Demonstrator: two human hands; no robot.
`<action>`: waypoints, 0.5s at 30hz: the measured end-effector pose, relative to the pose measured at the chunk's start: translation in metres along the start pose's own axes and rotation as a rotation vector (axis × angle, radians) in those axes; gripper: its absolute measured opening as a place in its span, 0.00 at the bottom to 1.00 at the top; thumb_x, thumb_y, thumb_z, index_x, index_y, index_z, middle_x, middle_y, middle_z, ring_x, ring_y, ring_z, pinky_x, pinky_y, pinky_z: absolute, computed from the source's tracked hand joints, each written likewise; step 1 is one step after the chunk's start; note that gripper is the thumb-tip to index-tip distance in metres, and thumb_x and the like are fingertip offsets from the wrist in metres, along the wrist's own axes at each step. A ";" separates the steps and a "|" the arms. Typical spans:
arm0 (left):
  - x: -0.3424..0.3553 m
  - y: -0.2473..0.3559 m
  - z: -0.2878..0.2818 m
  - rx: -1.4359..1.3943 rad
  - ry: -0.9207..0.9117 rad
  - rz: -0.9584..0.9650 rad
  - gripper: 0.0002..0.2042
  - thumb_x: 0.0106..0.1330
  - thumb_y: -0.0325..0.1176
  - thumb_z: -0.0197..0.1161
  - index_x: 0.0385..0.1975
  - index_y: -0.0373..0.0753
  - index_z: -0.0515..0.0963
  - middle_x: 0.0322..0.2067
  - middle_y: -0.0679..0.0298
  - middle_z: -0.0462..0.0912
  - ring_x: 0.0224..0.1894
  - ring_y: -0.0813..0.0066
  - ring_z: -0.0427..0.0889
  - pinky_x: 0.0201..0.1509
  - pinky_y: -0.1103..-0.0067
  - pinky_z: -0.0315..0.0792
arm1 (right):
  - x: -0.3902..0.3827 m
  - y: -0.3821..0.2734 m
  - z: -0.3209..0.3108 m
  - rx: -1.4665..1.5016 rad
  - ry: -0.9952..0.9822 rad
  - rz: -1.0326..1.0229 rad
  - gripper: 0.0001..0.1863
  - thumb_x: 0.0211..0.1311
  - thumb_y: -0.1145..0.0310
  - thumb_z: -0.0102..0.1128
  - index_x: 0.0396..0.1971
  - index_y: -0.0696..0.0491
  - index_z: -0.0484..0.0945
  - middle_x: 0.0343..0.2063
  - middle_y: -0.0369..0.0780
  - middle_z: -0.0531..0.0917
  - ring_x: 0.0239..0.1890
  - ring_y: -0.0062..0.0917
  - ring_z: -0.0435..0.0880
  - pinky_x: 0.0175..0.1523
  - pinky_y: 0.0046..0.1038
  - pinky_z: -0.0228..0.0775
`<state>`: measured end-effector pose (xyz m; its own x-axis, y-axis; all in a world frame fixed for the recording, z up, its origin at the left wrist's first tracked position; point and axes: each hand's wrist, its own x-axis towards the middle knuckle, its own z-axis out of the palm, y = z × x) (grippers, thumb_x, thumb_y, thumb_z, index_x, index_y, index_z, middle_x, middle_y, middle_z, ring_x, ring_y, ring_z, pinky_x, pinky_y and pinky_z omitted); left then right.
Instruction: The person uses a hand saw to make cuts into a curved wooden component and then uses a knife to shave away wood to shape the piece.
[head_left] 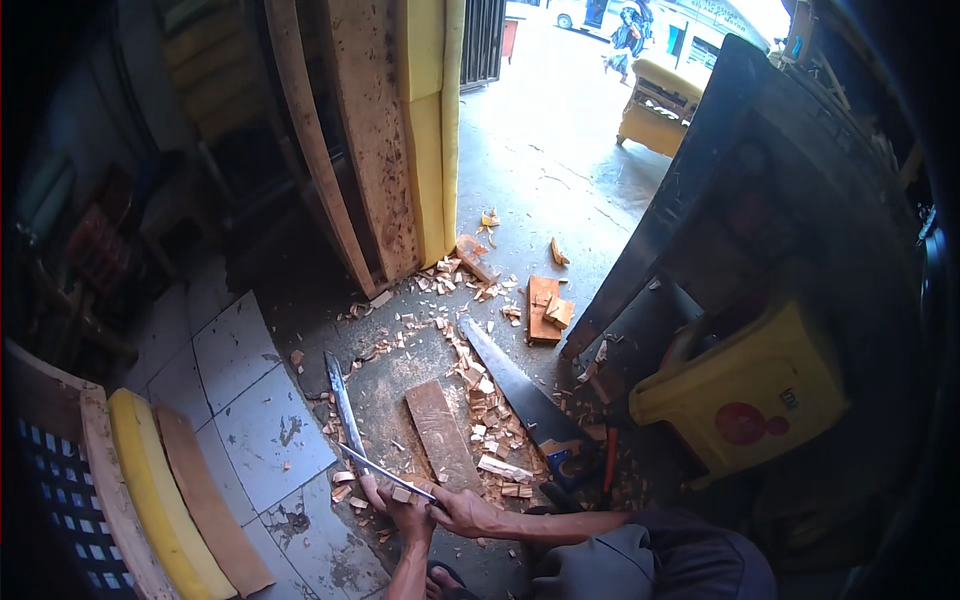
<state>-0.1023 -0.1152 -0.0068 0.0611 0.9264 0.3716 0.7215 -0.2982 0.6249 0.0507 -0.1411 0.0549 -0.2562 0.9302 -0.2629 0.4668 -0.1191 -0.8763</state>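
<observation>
My left hand [408,512] is closed low in the view, with a small pale wood block [402,494] at its fingers. My right hand [466,514] is beside it, closed around the end of a long, thin metal tool [375,466]; whether it is a file or a narrow blade is unclear. This tool passes above the block, and its far end crosses a machete [343,398]. The machete's curved blade points away from me, its handle [372,492] close by my left hand; whether any finger grips that handle is hidden. A flat wooden board [440,432] lies just beyond my hands.
A handsaw [520,390] lies among scattered wood chips [488,412]. Farther off are wood blocks [543,308]. A yellow plastic stool [745,395] stands tilted at right, near a dark leaning panel [665,210]. A wooden frame with yellow padding [428,130] rises ahead; white tiles [270,435] are left.
</observation>
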 end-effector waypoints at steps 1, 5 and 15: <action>0.004 0.005 0.003 0.067 0.039 0.065 0.15 0.58 0.34 0.72 0.39 0.36 0.75 0.45 0.54 0.73 0.49 0.55 0.75 0.55 0.62 0.69 | 0.002 0.006 -0.001 0.039 -0.005 -0.030 0.27 0.70 0.57 0.54 0.63 0.54 0.68 0.29 0.61 0.83 0.31 0.59 0.84 0.37 0.53 0.77; 0.017 0.011 -0.012 0.062 0.039 0.091 0.15 0.57 0.34 0.72 0.39 0.36 0.75 0.43 0.54 0.73 0.52 0.54 0.72 0.56 0.62 0.68 | 0.014 0.006 -0.013 0.144 -0.119 0.065 0.26 0.71 0.54 0.51 0.61 0.54 0.73 0.35 0.57 0.84 0.36 0.48 0.86 0.43 0.43 0.77; 0.062 0.029 -0.037 -0.422 0.157 -0.199 0.23 0.57 0.32 0.77 0.50 0.37 0.74 0.41 0.57 0.81 0.42 0.63 0.83 0.47 0.70 0.77 | 0.000 -0.035 -0.055 0.329 0.232 0.073 0.19 0.75 0.66 0.48 0.60 0.50 0.78 0.16 0.34 0.74 0.19 0.16 0.74 0.26 0.27 0.67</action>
<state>-0.1037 -0.0748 0.0600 -0.1780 0.9387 0.2954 0.3645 -0.2159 0.9058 0.0807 -0.1180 0.1079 -0.0170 0.9643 -0.2642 0.1711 -0.2575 -0.9510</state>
